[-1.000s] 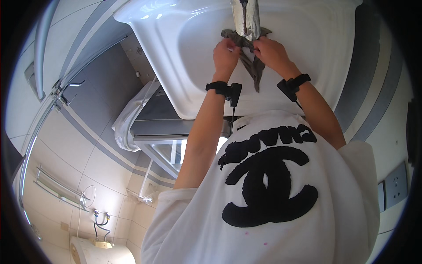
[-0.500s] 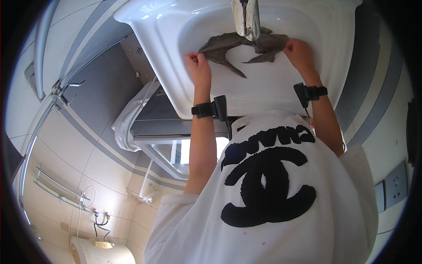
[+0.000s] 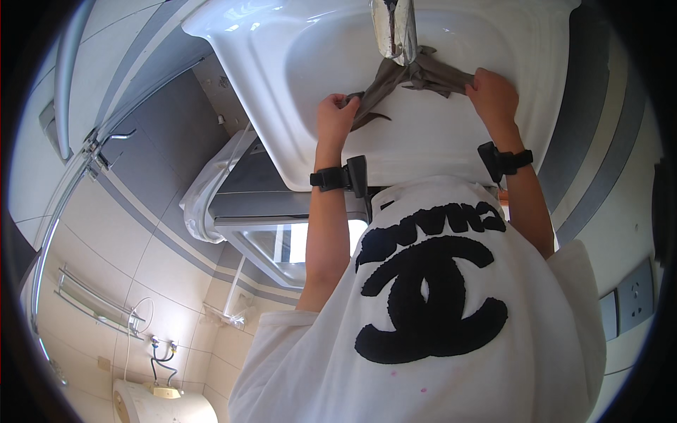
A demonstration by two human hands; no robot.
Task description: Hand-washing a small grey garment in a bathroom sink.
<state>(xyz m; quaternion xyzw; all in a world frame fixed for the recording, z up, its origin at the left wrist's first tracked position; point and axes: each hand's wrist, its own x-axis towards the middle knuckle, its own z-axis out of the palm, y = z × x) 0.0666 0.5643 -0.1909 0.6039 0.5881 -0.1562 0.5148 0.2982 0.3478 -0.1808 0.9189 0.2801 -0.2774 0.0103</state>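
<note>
A limp grey-brown cloth [image 3: 438, 73] is stretched across the white washbasin [image 3: 423, 151], its middle directly below the faucet [image 3: 395, 32]. My left hand [image 3: 335, 120] pinches one end, and a loose corner hangs down beside its fingers. At the right, my right hand [image 3: 493, 97] grips the opposite end between thumb and fingers. The cloth runs down from the faucet towards each hand, with bunched folds in the middle. Part of it is hidden behind the faucet's spout.
Black straps with small devices sit on both wrists. To the left are a dark cabinet [image 3: 254, 201] and a chrome rail with a hook [image 3: 120, 135]. A white water heater [image 3: 159, 405] shows at the lower left, and a wall socket [image 3: 636, 297] at the right.
My left hand has moved right and slightly down, drawing its end of the cloth inward. My right hand has shifted slightly right and down. The cloth has narrowed into tighter, straighter folds.
</note>
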